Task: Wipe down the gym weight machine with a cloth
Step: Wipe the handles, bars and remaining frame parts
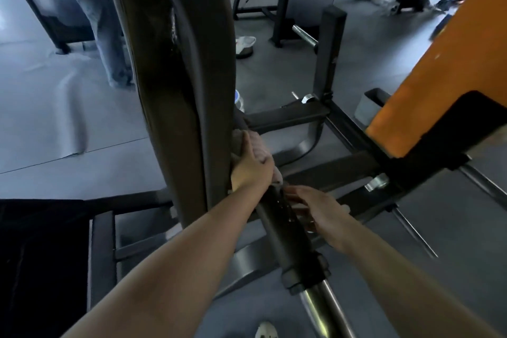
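**Left hand presses cloth on machine arm, right hand on the tube below**

Left hand (251, 170) grips a pale pinkish cloth (260, 149), fingers curled over it, pressing it against the dark curved arm (175, 68) of the weight machine, low down where the arm meets the frame. Cloth is bunched between palm and metal, part of it sticking out above and right of the knuckles. Right hand (319, 212) is just below and right of the left, apart from it, fingers fairly straight and resting along the side of a dark padded tube (285, 230); it holds nothing. Tube runs diagonally toward the camera and ends in a black collar (304, 271) over a shiny steel bar (321, 307). Both forearms are bare, reaching in from the bottom edge. Orange pad (439, 68) with a black bracket sits at upper right. Grey floor mat (55, 118) is on the left, with a wrinkle in it. Someone's leg in light trousers (101, 22) stands behind the arm, upper left. White shoe (245, 44) lies on the floor past the arm. More dark gym frames are in the background, blurred.
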{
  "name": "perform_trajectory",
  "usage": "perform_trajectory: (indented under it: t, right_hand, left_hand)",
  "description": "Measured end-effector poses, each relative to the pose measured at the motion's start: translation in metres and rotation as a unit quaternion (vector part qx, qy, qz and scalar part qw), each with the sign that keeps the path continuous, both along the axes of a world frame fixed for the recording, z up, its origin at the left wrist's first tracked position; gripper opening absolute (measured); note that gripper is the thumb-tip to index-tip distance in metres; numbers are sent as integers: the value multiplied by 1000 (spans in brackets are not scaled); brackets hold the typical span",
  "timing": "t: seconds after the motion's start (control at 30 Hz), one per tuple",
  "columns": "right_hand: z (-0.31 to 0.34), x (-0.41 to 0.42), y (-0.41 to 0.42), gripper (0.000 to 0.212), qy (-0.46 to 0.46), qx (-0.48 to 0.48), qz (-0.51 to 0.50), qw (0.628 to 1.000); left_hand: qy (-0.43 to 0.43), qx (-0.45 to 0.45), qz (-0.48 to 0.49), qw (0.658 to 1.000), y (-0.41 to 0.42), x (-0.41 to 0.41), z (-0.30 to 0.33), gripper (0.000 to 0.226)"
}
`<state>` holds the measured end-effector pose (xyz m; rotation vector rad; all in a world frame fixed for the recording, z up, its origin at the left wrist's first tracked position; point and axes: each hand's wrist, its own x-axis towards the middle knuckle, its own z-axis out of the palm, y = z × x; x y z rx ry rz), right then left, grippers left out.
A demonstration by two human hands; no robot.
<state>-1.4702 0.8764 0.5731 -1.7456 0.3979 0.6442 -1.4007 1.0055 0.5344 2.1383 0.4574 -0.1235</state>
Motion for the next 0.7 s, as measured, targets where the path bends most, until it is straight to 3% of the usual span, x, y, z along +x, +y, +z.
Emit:
perform_trajectory:
  t: [0.07, 0.23, 0.47, 0.7]
  right_hand:
    - [4, -13, -1, 28, -1, -10, 5, 1000]
    - [3, -43, -3, 29, -18, -43, -38, 998]
    - [-14, -91, -19, 33, -81, -74, 11, 994]
    - [-27, -112, -29, 45, -99, -100, 91, 986]
  left_hand:
    - [-4, -17, -1, 1000, -7, -20, -3, 78]
    - [-61, -159, -30, 985, -25, -86, -18, 86]
    - [-10, -126, -33, 991, -33, -92, -18, 91]
    - [-11, -157, 11, 987, -18, -63, -12, 87]
